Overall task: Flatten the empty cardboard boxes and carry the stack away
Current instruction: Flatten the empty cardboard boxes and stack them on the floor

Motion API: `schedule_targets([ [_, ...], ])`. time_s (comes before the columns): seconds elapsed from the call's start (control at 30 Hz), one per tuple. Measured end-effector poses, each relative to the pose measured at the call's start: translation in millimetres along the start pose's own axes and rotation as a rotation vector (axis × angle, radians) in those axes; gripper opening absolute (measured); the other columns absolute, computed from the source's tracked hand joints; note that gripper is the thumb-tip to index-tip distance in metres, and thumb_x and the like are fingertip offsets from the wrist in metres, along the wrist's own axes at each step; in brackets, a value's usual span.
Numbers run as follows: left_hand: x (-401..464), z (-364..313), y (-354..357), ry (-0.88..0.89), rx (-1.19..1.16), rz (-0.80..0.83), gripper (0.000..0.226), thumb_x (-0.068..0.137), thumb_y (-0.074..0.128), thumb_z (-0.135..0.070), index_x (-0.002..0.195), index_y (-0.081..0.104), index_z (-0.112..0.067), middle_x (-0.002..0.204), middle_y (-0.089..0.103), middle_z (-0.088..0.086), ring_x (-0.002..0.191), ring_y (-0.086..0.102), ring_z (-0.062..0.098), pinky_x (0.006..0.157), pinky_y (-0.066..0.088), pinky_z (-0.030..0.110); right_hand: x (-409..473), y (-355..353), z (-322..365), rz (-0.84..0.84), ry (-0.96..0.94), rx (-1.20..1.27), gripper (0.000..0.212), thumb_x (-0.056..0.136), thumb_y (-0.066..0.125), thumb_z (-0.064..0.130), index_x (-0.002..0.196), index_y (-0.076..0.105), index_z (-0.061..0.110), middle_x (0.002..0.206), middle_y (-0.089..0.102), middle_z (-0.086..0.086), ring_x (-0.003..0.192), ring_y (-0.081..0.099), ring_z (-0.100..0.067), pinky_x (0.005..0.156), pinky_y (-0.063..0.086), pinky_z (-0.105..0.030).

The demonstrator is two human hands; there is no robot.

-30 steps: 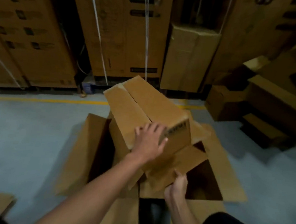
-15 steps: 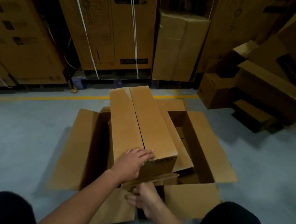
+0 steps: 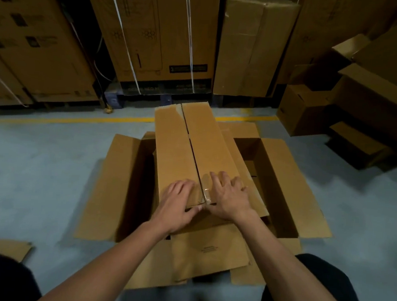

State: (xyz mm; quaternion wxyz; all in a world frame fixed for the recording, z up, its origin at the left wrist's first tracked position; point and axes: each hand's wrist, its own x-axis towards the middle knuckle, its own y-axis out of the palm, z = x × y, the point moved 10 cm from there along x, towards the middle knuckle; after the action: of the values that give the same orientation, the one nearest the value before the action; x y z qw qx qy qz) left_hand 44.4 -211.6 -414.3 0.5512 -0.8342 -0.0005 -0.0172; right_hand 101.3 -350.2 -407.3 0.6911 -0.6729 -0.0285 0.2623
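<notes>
We have both hands flat on the near end of a long narrow box (image 3: 188, 149). Our left hand (image 3: 178, 205) lies palm down on the left top flap, fingers relaxed and slightly spread, thumb reaching toward the middle seam. Our right hand (image 3: 229, 198) lies palm down on the right top flap, fingers spread and pointing away from us, thumb near the same seam. The two thumbs come close together at the near edge, beside a strip of clear tape (image 3: 205, 190) that crosses the seam there. Neither hand pinches or grips anything; both press on the cardboard.

The narrow box lies lengthwise away from us, its top flaps closed along the centre seam. It rests inside and across a large open box (image 3: 283, 185) on the floor, whose flaps are splayed out on all sides. To the right of the narrow box we see into the open box's interior.

The grey floor (image 3: 41, 164) carries a yellow line (image 3: 78, 119) beyond the boxes. A flat cardboard piece (image 3: 3, 249) lies at lower left. Tall strapped cartons (image 3: 153, 36) stand along the back, and smaller cartons (image 3: 311, 110) are piled at right.
</notes>
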Motion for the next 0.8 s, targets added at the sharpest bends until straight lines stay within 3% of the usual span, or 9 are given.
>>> schedule_targets([
  [0.13, 7.2, 5.6, 5.5, -0.029, 0.12, 0.035, 0.086, 0.095, 0.049, -0.075, 0.163, 0.027, -0.027, 0.167, 0.028, -0.004, 0.153, 0.023, 0.023, 0.128, 0.023, 0.048, 2.6, -31.6, 4.2, -0.067, -0.065, 0.125, 0.104, 0.085, 0.079, 0.057, 0.163, 0.015, 0.031, 0.163, 0.037, -0.005, 0.137, 0.051, -0.041, 0.099, 0.054, -0.057],
  [0.23, 12.1, -1.0, 4.9, -0.058, 0.182, 0.064, 0.085, 0.095, 0.041, -0.08, 0.165, 0.02, -0.037, 0.169, 0.022, 0.0, 0.152, 0.02, 0.028, 0.128, 0.023, 0.051, -15.1, -72.4, -9.8, -0.401, -0.058, 0.196, 0.088, 0.09, 0.075, 0.028, 0.162, 0.024, 0.026, 0.158, 0.045, -0.006, 0.127, 0.061, -0.034, 0.095, 0.059, -0.053],
  [0.37, 14.5, -13.2, 11.4, -0.038, 0.294, 0.162, 0.072, 0.096, 0.026, -0.083, 0.161, 0.014, -0.054, 0.173, 0.008, 0.001, 0.15, 0.016, 0.039, 0.125, 0.022, 0.058, -33.7, -108.0, -56.6, -0.775, 0.156, 0.045, 0.068, 0.086, 0.072, 0.009, 0.15, 0.054, 0.026, 0.169, 0.029, -0.016, 0.152, 0.029, -0.047, 0.12, 0.033, -0.066],
  [0.43, 15.3, -16.5, 15.6, -0.02, 0.326, 0.203, 0.068, 0.096, 0.022, -0.083, 0.158, 0.02, -0.057, 0.173, 0.006, 0.001, 0.148, 0.016, 0.041, 0.122, 0.023, 0.062, -21.2, -89.1, -79.3, -0.646, 0.283, -0.043, 0.049, 0.088, 0.075, 0.017, 0.135, 0.065, 0.024, 0.176, 0.005, -0.019, 0.158, 0.004, -0.053, 0.124, 0.011, -0.072],
  [0.53, 18.9, -18.5, 12.1, -0.044, 0.324, 0.196, 0.06, 0.098, 0.028, -0.079, 0.15, 0.033, -0.051, 0.172, 0.009, 0.004, 0.147, 0.02, 0.041, 0.119, 0.028, 0.064, 0.6, -26.0, -102.5, -0.266, 0.43, -0.108, 0.057, 0.103, 0.052, 0.032, 0.158, 0.045, 0.018, 0.176, -0.008, -0.023, 0.158, -0.01, -0.054, 0.121, -0.005, -0.075],
  [0.6, 21.3, -19.8, 5.6, -0.061, 0.33, 0.191, 0.057, 0.098, 0.037, -0.076, 0.146, 0.038, -0.046, 0.171, 0.008, 0.004, 0.147, 0.022, 0.04, 0.117, 0.034, 0.065, 9.2, 4.8, -109.9, -0.145, 0.437, -0.001, 0.056, 0.109, 0.029, 0.04, 0.156, 0.045, 0.013, 0.167, 0.036, -0.023, 0.156, 0.024, -0.049, 0.123, 0.006, -0.075],
  [0.67, 22.5, -23.2, -7.6, -0.067, 0.315, 0.156, 0.054, 0.098, 0.044, -0.073, 0.142, 0.04, -0.042, 0.17, 0.009, 0.003, 0.145, 0.025, 0.04, 0.111, 0.043, 0.062, 9.0, 9.5, -113.4, -0.15, 0.44, 0.102, 0.058, 0.11, 0.021, 0.049, 0.141, 0.054, 0.012, 0.137, 0.064, -0.02, 0.13, 0.06, -0.042, 0.114, 0.037, -0.068],
  [0.73, 22.0, -31.8, -29.7, -0.053, 0.249, 0.053, 0.045, 0.099, 0.049, -0.065, 0.135, 0.042, -0.038, 0.167, 0.018, 0.001, 0.142, 0.031, 0.035, 0.103, 0.052, 0.051, 10.4, 5.3, -110.9, -0.21, 0.412, 0.104, 0.052, 0.111, 0.026, 0.049, 0.134, 0.054, 0.012, 0.124, 0.067, -0.017, 0.111, 0.067, -0.037, 0.089, 0.055, -0.053],
  [0.8, 17.8, -37.0, -59.7, -0.042, 0.119, -0.113, 0.031, 0.099, 0.053, -0.05, 0.125, 0.045, -0.035, 0.159, 0.032, -0.003, 0.136, 0.04, 0.025, 0.094, 0.055, 0.04, 16.7, 7.5, -110.2, -0.198, 0.394, 0.148, 0.04, 0.11, 0.036, 0.044, 0.133, 0.05, 0.014, 0.123, 0.064, -0.016, 0.106, 0.066, -0.035, 0.076, 0.053, -0.047],
])
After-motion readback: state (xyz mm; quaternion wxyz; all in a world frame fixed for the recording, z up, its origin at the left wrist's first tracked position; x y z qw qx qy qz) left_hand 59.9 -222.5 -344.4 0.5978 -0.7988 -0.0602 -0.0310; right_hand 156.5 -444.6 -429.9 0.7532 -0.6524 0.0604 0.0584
